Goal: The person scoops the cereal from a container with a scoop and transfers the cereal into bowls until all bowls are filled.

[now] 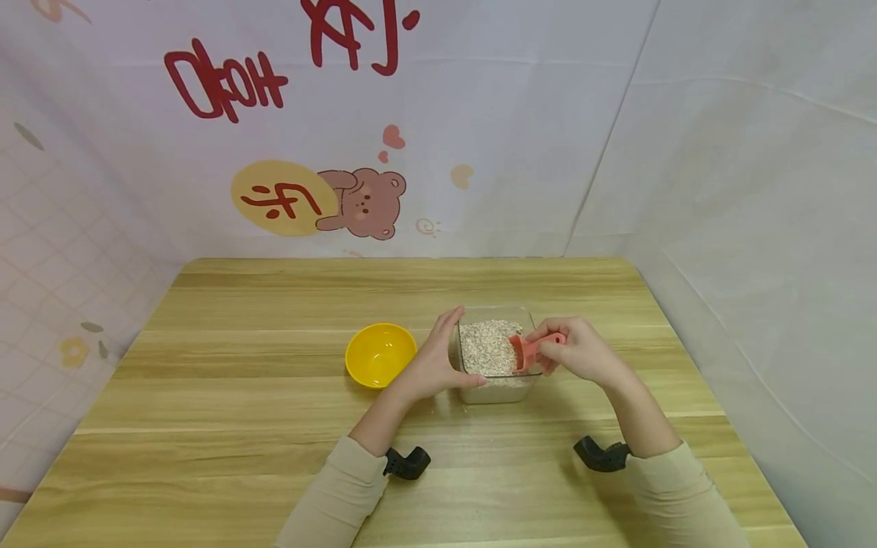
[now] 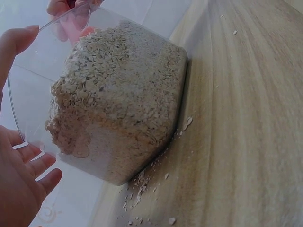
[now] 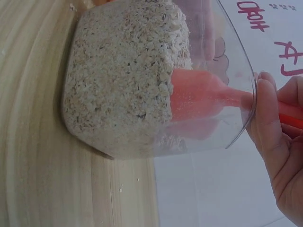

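A clear square container [image 1: 499, 393] full of rolled oats [image 1: 488, 346] stands on the table. My left hand [image 1: 433, 364] holds its left side, thumb along the near rim and fingers at the far rim. My right hand [image 1: 578, 350] grips a coral-red scoop [image 3: 194, 94] by its handle over the container's right rim. In the right wrist view the scoop's bowl sits inside the container, its front edge against the oats. The scoop's lower contents cannot be made out.
A yellow bowl [image 1: 379, 352] stands left of the container, close to my left forearm. Loose oat flakes [image 2: 141, 187] lie on the wooden table [image 1: 226, 418] beside the container. A printed white cloth [image 1: 507, 152] hangs behind the table.
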Tool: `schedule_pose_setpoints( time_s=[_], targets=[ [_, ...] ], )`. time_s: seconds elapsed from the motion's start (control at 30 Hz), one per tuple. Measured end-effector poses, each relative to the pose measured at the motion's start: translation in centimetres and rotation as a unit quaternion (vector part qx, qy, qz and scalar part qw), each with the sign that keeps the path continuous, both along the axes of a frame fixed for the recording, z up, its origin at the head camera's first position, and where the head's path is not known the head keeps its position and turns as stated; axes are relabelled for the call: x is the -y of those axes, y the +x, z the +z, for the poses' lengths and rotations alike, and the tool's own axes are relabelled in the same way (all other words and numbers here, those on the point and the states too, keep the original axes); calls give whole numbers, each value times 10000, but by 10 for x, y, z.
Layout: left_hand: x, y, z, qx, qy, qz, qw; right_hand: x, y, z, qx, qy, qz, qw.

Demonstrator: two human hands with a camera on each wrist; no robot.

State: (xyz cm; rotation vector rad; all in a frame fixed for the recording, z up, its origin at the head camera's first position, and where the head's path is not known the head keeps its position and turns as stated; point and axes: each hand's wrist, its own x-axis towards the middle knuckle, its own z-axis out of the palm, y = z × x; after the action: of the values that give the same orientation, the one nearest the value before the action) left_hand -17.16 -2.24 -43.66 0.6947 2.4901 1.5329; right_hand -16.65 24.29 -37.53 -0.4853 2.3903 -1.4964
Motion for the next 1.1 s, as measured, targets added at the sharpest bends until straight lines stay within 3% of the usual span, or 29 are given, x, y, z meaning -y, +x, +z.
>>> schedule_pose_setpoints(
  time_s=[0.23,1.1],
  targets=[
    [0,0,-2,65,-13,23,10000,0,-1,-4,227,-137,-180,9995],
    [-1,0,-1,22,69,12,10000,6,0,-12,359,-673,-794,9939]
  ],
)
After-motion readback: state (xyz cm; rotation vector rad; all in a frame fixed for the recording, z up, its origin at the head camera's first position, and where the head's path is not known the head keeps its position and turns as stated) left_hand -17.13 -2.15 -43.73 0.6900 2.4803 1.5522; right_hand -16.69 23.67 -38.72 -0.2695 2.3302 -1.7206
